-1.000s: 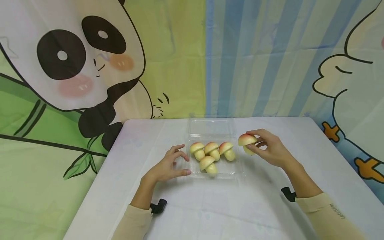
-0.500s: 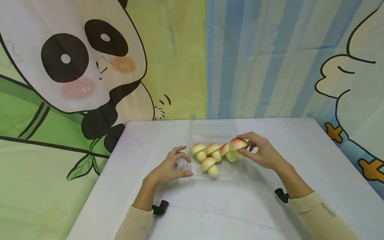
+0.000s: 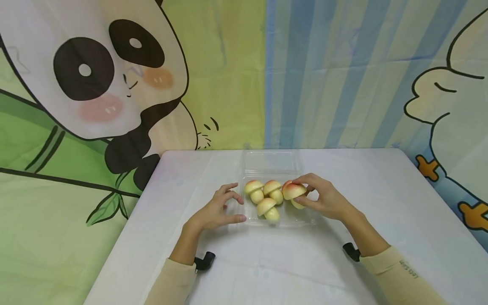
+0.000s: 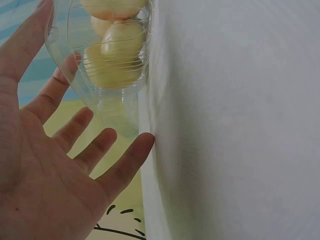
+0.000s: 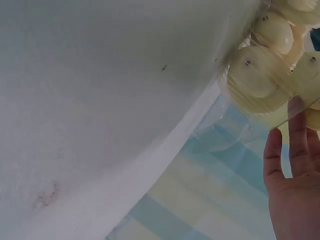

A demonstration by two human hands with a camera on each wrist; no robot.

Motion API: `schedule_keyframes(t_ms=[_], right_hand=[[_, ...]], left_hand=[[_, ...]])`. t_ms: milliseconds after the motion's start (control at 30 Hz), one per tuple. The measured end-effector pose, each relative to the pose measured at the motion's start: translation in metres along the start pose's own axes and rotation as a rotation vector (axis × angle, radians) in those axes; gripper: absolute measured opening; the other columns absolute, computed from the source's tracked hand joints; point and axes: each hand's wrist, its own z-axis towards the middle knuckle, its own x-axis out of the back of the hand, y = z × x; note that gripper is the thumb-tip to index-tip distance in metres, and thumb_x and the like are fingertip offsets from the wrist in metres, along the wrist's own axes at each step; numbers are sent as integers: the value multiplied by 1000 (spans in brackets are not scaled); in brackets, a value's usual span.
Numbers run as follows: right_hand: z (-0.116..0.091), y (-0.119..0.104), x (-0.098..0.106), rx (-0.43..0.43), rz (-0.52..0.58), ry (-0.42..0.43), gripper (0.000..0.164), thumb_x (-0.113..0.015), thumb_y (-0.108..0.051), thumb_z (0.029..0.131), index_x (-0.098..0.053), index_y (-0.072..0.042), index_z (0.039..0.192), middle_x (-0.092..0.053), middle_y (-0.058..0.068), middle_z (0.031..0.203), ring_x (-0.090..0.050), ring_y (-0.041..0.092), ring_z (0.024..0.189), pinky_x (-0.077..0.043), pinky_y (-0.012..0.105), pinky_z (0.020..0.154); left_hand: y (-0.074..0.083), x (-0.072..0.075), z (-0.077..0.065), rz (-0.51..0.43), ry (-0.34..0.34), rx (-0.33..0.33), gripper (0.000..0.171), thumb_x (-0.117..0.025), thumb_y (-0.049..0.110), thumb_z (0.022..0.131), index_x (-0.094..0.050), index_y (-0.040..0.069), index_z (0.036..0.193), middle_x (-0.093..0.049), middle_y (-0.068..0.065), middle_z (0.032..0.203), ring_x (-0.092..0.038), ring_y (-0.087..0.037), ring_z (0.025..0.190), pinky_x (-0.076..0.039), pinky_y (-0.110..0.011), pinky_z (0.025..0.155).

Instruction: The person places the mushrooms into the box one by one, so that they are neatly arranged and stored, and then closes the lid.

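Note:
My right hand [image 3: 324, 198] pinches a toy mushroom [image 3: 293, 191], with a red-tinged cream cap and pale stem, between thumb and fingers. It is over the right part of a clear plastic clamshell box [image 3: 289, 218] and overlaps another mushroom there, mostly hidden. Several similar mushrooms lie in the box, one [image 3: 266, 206] in front of a back row. My left hand [image 3: 217, 210] stands at the box's left side, fingers spread and thumb near the front corner. Through the box wall [image 4: 67, 37] in the left wrist view, mushrooms show beside the fingertips.
The box's lid [image 3: 271, 162] lies folded open toward the back of the white-covered table [image 3: 263, 262]. Behind the table hangs a printed cloth [image 3: 228, 76] with a panda and stripes. Each wrist carries a small black camera mount [image 3: 204, 261].
My right hand has moved left with the mushroom, from beside the box to over its right part. The left hand stays at the box's left side.

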Motion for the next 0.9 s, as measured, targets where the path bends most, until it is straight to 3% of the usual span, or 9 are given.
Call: schedule_keyframes(t_ms=[100, 400, 533, 633, 900], right_hand=[[-1, -1, -3, 19, 19, -12, 48, -86, -8, 84, -65, -11, 128, -67, 3, 124, -63, 15, 107, -56, 33, 80], [-1, 1, -9, 66, 10, -48, 47, -90, -13, 79, -69, -10, 121, -70, 2, 118, -66, 13, 98, -56, 36, 73], [-3, 0, -11, -8, -47, -91, 48, -91, -24, 79, -69, -17, 121, -70, -8, 116, -63, 5, 89, -42, 42, 82], [-4, -1, -11, -74, -81, -119, 49, -91, -30, 79, -69, -22, 121, -70, -14, 114, -59, 2, 85, -28, 40, 81], [-1, -6, -15, -132, -128, -192, 45, -88, -36, 81, -71, -23, 121, -66, -10, 116, -58, 12, 85, -25, 40, 79]], left_hand=[[-1, -1, 1, 1, -4, -3, 49, -83, 50, 84, -64, 19, 117, -22, -7, 168, -23, -38, 150, -48, -50, 102], [0, -2, 1, 3, -1, -2, 49, -84, 50, 84, -64, 19, 116, -23, -6, 167, -23, -38, 150, -48, -50, 102], [1, -2, 1, 0, -2, 0, 49, -84, 49, 84, -64, 18, 116, -23, -6, 167, -22, -39, 151, -48, -51, 102], [0, -2, 1, -4, -1, 5, 49, -84, 49, 84, -64, 19, 116, -22, -4, 167, -22, -37, 151, -48, -50, 103], [2, -1, 1, -5, 3, 7, 46, -84, 48, 84, -64, 20, 115, -23, 0, 166, -22, -38, 151, -47, -51, 103]])
